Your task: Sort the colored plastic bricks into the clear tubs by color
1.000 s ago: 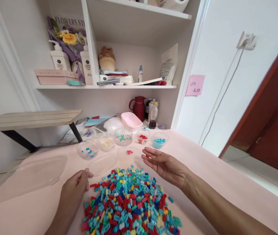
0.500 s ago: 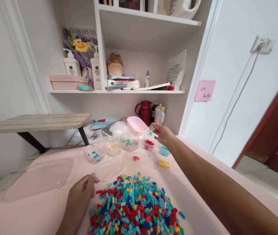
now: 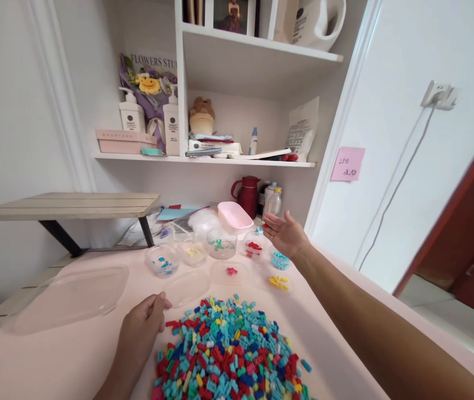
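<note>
My right hand (image 3: 285, 233) is stretched toward the back right with its fingers extended and the palm showing. A small red piece (image 3: 265, 225) shows at its fingertips; whether it is held I cannot tell. Just left of them are light-blue pieces (image 3: 259, 229), by the round clear tub of red bricks (image 3: 254, 247). My left hand (image 3: 147, 316) rests with curled fingers beside the clear lid (image 3: 186, 289); the inside of its grip is hidden. In front lies a large heap of small mixed-colour toy bricks (image 3: 232, 350).
Clear containers hold blue bricks (image 3: 162, 264), pale yellow bricks (image 3: 193, 253), green bricks (image 3: 222, 244) and light-blue bricks (image 3: 280, 260). Pink-red pieces (image 3: 231, 271) and yellow pieces (image 3: 279, 283) lie nearer. Behind stand a pink basin (image 3: 235, 216) and a red jug (image 3: 248, 195).
My right hand has turned, its fingers spreading and the palm coming into view. The light-blue pieces by its fingertips now sit apart from it, slightly lower left. My left hand keeps its curled pose.
</note>
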